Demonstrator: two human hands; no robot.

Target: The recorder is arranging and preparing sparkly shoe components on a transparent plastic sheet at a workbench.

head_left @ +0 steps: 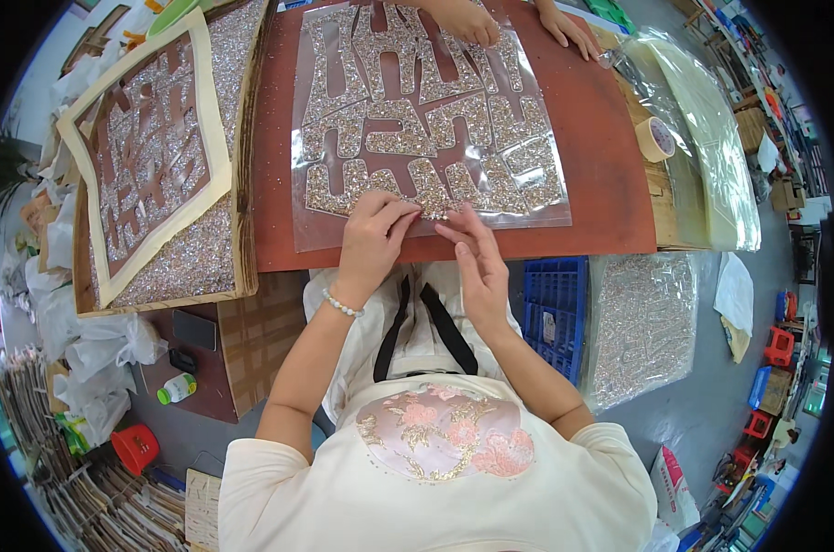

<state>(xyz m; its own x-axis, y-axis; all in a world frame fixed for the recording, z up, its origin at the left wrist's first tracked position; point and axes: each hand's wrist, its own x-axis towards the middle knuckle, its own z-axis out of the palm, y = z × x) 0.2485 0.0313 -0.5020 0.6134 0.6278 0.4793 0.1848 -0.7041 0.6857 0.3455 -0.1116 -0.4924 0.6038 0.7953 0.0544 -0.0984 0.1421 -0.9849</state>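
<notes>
The rhinestone-patterned clear sheet (398,143) lies flat on the reddish-brown tabletop (605,184), probably for firm backing, at 12 o'clock from both hands. At its 6 o'clock edge, the left hand's (371,227) thumb and forefinger sit close together; whether they grip anything, I cannot tell. The right hand (479,262), loosely spread, seemingly holds nothing. A co-worker's hand (472,20) is at 12 o'clock; a wooden tray (245,202) stands at 9 o'clock, likely for easy reach.

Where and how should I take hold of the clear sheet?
Probably pinch the clear sheet at its near-left corner, coming from the left: it lies flat, that corner's margin carries no glitter, and bare red board borders it.
</notes>
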